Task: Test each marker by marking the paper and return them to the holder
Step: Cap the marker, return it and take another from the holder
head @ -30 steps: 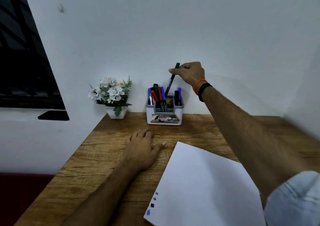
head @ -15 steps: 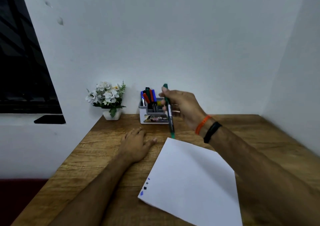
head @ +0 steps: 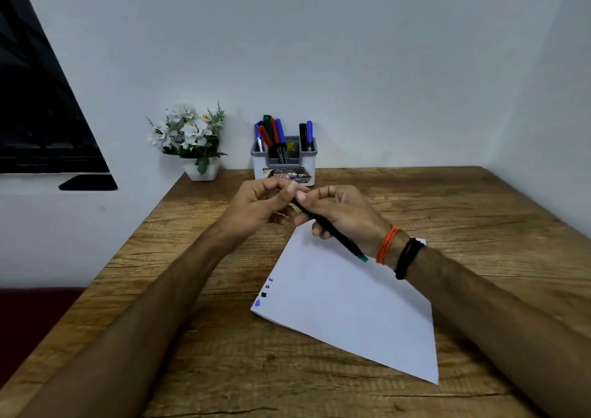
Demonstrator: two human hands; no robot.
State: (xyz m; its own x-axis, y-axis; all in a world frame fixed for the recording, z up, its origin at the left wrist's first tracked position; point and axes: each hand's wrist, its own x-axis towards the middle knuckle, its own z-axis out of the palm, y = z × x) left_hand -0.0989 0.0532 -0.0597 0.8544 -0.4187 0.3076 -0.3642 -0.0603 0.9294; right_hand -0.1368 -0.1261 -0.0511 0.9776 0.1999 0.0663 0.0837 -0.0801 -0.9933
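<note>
Uncapping step: right hand (head: 343, 214) grips the green marker (head: 332, 233) mid-frame, above the paper's top corner; left hand (head: 259, 208) pinches its far end, likely the cap. Next: pull the cap off, then mark the paper (head: 348, 305) near its 4 marks (head: 263, 291) at the left edge. Holder (head: 284, 161) upper center, against the wall. Open desk (head: 479, 213) right and lower left.

Both forearms are bare, with no sleeve in view. The right wrist carries two bands side by side: an orange braided thread band (head: 386, 245) nearer the right hand (head: 345, 213), and a plain black band (head: 408, 257) behind it. The left hand (head: 256, 208) and wrist wear nothing.
</note>
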